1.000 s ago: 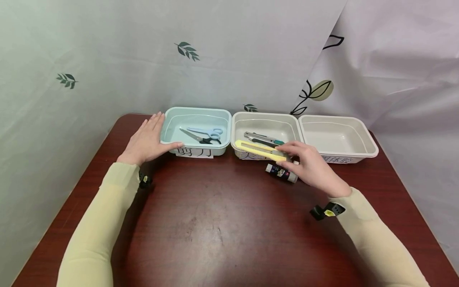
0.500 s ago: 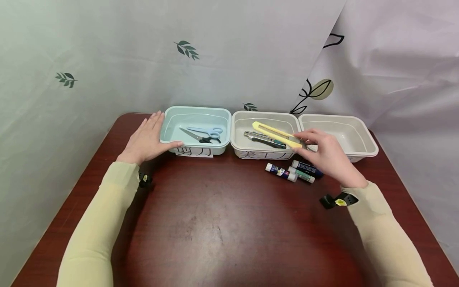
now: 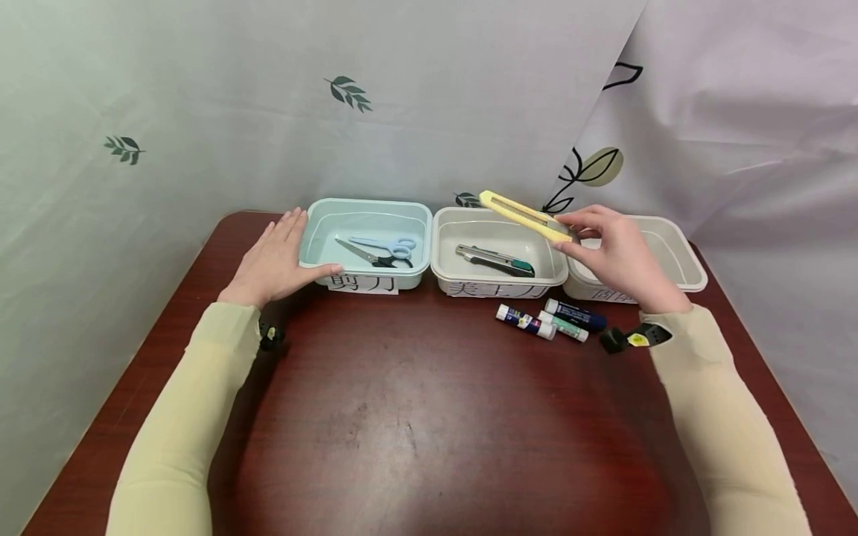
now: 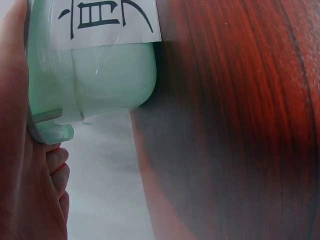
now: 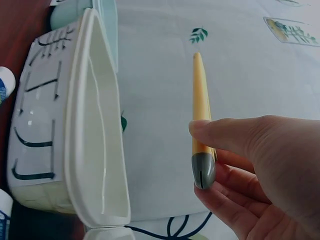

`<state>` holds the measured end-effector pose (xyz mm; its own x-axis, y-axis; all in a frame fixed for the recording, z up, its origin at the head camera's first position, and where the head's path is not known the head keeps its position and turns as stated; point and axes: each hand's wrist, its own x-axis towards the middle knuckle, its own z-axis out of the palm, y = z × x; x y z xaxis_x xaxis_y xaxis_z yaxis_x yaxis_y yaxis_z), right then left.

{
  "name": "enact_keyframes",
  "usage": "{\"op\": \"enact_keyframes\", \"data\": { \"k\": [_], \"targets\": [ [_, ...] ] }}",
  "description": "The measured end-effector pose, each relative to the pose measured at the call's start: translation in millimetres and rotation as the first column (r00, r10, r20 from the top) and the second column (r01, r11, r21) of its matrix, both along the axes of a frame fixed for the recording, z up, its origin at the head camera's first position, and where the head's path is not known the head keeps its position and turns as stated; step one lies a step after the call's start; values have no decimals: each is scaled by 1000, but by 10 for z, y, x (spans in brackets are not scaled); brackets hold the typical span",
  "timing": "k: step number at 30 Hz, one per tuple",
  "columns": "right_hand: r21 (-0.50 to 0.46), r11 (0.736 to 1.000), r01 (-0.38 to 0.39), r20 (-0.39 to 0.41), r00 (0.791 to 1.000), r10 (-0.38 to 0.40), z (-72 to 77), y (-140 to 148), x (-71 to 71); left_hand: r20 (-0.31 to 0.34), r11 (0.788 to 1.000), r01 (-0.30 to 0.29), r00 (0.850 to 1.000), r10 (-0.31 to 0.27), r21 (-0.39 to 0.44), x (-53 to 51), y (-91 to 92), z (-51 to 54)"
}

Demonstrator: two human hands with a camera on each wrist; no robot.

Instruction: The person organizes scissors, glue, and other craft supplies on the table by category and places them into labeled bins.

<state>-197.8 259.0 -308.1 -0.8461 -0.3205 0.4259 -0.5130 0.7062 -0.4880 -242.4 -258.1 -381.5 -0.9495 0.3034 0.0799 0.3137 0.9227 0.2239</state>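
My right hand (image 3: 617,257) pinches a yellow utility knife (image 3: 519,214) near its grey end, above the middle cream bin (image 3: 445,272). In the right wrist view the thumb and fingers hold the knife (image 5: 201,100) from both sides, apart from the bin beside it. Inside that bin lie a grey-and-green utility knife (image 3: 492,259) and a black one partly under it. At the left, my left hand (image 3: 271,260) rests with straight fingers along the side of the light blue bin (image 3: 365,207), thumb on its front rim. Blue-handled scissors (image 3: 385,244) and black-handled scissors (image 3: 375,257) lie in it.
Another cream bin (image 3: 670,238) stands at the right, partly behind my right hand. Several glue sticks lie in front of the bins, among them a dark blue one (image 3: 576,316) and a green-white one (image 3: 564,327). A patterned curtain (image 3: 429,97) hangs behind the table.
My right hand has lifted the yellow utility knife up and to the right, from the middle bin's front edge to above it. The glue sticks came into fuller view. My left hand stayed put.
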Motion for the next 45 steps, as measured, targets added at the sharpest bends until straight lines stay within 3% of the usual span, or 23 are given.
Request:
{"op": "enact_keyframes", "data": {
  "k": [13,28,45],
  "targets": [
    [79,997,-5,97,995,-3,132,-97,-311,6,1000,1,1000,-1,2,1,-2,2],
    [272,961,-58,213,977,-1,41,-134,-683,4,1000,-2,1000,2,6,7,3,5],
    [319,933,-165,311,948,61,-226,-395,-749,5,1000,-5,1000,5,7,12,1,5]
  ]
}}
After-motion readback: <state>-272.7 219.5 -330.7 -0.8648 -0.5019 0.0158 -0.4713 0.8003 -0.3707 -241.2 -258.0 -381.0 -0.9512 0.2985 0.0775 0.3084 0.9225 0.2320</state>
